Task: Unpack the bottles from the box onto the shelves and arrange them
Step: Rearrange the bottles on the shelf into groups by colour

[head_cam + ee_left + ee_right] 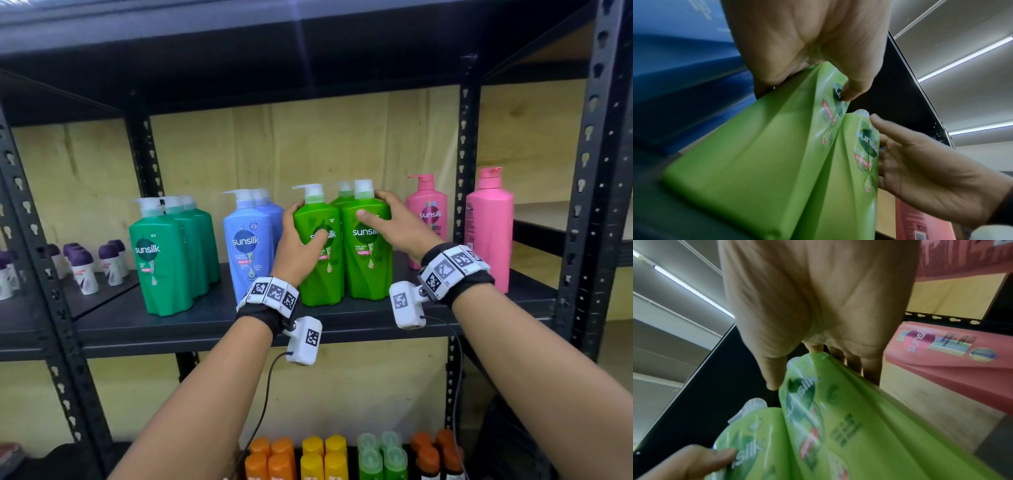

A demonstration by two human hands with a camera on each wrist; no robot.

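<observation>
Two lime-green Sunsilk pump bottles stand side by side at the front of the black shelf (205,322). My left hand (301,236) grips the left green bottle (320,274), thumb across its label and fingers round its left side. My right hand (383,219) grips the right green bottle (368,270), thumb on the front and fingers over its right shoulder. A third green bottle (344,197) stands behind them. In the left wrist view my left hand (818,65) holds the left bottle (748,162). In the right wrist view my right hand (818,337) clasps the right bottle (869,434).
Dark green bottles (164,263) and blue bottles (246,246) stand to the left, pink bottles (426,212) (489,222) to the right around a shelf post (464,154). Small purple-capped bottles (82,270) sit far left. Orange, yellow and green bottles (325,455) fill the shelf below.
</observation>
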